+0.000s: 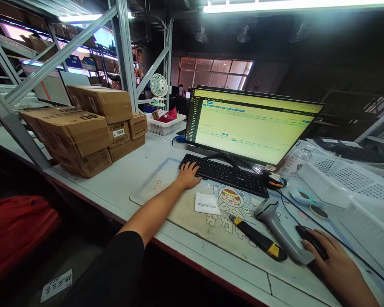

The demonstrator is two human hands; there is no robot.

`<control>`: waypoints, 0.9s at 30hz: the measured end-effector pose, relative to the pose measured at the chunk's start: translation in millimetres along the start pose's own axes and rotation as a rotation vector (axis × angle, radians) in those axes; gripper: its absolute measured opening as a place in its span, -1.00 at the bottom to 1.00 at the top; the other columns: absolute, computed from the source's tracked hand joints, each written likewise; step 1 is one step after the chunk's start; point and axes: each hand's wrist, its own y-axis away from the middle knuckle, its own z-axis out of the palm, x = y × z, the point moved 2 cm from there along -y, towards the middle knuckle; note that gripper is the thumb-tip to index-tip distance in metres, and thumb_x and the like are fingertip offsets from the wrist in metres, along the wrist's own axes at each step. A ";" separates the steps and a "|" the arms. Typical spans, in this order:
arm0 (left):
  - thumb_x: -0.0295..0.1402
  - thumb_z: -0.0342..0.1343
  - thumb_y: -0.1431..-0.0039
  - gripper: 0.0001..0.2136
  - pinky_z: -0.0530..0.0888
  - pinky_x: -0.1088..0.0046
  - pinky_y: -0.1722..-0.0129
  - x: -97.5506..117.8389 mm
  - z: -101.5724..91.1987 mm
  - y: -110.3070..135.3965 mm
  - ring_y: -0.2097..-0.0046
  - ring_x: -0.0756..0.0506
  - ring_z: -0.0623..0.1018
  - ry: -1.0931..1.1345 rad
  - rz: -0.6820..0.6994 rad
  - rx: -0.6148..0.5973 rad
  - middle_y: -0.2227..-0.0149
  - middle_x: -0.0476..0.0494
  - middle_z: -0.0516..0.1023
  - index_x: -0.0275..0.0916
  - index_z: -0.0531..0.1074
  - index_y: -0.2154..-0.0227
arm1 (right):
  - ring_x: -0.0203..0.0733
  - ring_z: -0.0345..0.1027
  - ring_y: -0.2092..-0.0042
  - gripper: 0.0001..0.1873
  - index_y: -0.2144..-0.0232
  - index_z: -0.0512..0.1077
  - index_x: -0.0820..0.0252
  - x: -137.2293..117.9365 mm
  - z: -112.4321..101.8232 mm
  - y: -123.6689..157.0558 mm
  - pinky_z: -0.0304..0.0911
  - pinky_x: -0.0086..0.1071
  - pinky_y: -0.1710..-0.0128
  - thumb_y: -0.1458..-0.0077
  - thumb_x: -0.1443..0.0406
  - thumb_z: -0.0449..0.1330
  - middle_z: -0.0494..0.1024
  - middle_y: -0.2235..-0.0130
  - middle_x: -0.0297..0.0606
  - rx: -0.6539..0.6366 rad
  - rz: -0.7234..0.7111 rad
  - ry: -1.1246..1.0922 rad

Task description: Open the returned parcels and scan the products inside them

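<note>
My left hand rests with fingers apart on the left end of a black keyboard. At the right, my right hand is closed over a black computer mouse. Beside the mouse lies a grey barcode scanner, its head pointing away from me. Left of the scanner is a yellow and black utility knife. A small printed white paper lies on the cartoon desk mat, just in front of the keyboard. Behind the keyboard stands a lit monitor showing a web page with table rows.
Stacked cardboard boxes stand on the left of the table near a metal rack post. A white basket and a small fan are behind. White perforated baskets and a tape roll sit at the right.
</note>
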 end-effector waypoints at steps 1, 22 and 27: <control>-0.03 -0.02 -0.36 -0.35 -0.02 -0.06 -0.48 0.0 0.1 0.0 -0.49 -0.37 0.03 -0.001 0.000 0.001 -0.50 -0.18 0.03 -0.19 0.18 -0.42 | 0.28 0.43 -0.16 -0.30 0.03 0.49 0.17 0.1 0.2 -0.1 0.25 0.14 -0.31 -0.07 -0.20 0.03 0.53 -0.08 0.04 0.003 -0.002 0.002; -0.03 -0.03 -0.38 -0.36 0.00 -0.03 -0.48 -0.1 -1.4 2.1 -0.50 -0.35 0.03 -0.023 -0.001 -0.008 -0.50 -0.18 0.03 -0.17 0.16 -0.43 | 0.23 0.43 -0.15 -0.24 -0.05 0.47 0.24 1.3 1.0 2.9 0.30 0.07 -0.26 -0.13 -0.20 -0.04 0.48 -0.12 0.06 -0.013 -0.018 0.090; -0.02 -0.04 -0.37 -0.35 0.00 -0.02 -0.47 -1.1 1.0 1.0 -0.49 -0.36 0.03 -0.032 0.002 0.000 -0.50 -0.17 0.03 -0.17 0.16 -0.43 | 0.23 0.43 -0.12 -0.29 -0.06 0.45 0.20 2.5 -0.4 6.8 0.34 0.07 -0.19 -0.16 -0.16 -0.08 0.49 -0.12 0.03 -0.010 0.056 0.169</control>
